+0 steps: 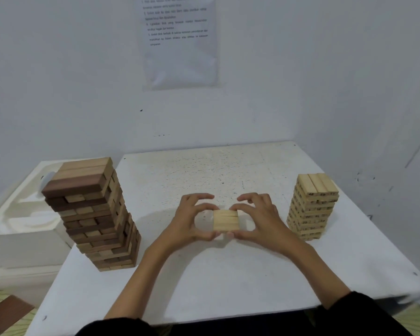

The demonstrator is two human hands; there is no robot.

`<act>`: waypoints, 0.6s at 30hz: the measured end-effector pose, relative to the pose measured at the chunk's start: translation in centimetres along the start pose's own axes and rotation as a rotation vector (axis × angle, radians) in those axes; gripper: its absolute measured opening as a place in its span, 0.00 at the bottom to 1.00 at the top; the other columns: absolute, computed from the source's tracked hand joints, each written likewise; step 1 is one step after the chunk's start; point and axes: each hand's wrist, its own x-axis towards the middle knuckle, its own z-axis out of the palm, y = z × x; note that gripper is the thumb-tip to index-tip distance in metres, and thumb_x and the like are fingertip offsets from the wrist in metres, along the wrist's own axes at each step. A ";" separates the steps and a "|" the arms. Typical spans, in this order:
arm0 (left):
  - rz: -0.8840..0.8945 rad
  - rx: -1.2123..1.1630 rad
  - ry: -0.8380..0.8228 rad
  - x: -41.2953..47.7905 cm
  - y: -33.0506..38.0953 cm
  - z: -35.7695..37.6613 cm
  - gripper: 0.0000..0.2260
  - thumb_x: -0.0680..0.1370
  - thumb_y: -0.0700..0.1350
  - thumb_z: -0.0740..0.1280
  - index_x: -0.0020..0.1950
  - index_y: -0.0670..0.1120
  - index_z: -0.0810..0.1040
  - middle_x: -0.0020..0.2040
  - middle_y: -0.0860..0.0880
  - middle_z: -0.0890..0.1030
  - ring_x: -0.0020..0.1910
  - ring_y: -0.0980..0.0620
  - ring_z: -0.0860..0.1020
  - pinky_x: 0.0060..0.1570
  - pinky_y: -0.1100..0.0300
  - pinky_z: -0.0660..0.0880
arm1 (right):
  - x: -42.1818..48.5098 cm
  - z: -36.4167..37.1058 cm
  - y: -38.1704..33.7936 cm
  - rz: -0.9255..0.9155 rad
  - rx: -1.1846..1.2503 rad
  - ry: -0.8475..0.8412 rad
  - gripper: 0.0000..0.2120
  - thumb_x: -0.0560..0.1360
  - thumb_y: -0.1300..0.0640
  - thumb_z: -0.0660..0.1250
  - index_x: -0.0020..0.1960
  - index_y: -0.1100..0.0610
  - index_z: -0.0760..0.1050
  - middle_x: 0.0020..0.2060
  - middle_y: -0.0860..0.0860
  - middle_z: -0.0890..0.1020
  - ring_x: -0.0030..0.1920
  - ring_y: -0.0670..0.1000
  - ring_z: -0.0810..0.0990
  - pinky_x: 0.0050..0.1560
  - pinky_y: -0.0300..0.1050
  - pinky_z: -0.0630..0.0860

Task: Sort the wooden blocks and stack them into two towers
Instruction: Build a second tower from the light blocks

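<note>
Wooden blocks in mixed browns make up the largest item, the dark tower [92,214], standing upright at the left of the white bench [228,275]; its top layer has long axes running left to right. The pale tower [312,207], shorter, stands upright at the right of the bench, well apart from the first; the three blocks of its top layer point away from the viewer. Between the towers, at bench centre, lies a flat row of pale blocks [226,220] set side by side, long axes left to right. The left hand [192,219] grips the row's left end and the right hand [260,219] its right end, fingers curled over the far edge, thumbs at the near edge. Contact with the bench cannot be confirmed.
</note>
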 end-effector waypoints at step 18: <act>0.211 -0.048 0.099 10.7 13.7 0.0 0.19 0.68 0.52 0.75 0.57 0.49 0.78 0.63 0.53 0.72 0.64 0.55 0.62 0.62 0.60 0.61 | -1.7 -17.6 3.7 0.085 -0.039 0.094 0.27 0.59 0.36 0.66 0.58 0.39 0.70 0.68 0.47 0.63 0.66 0.44 0.53 0.63 0.44 0.55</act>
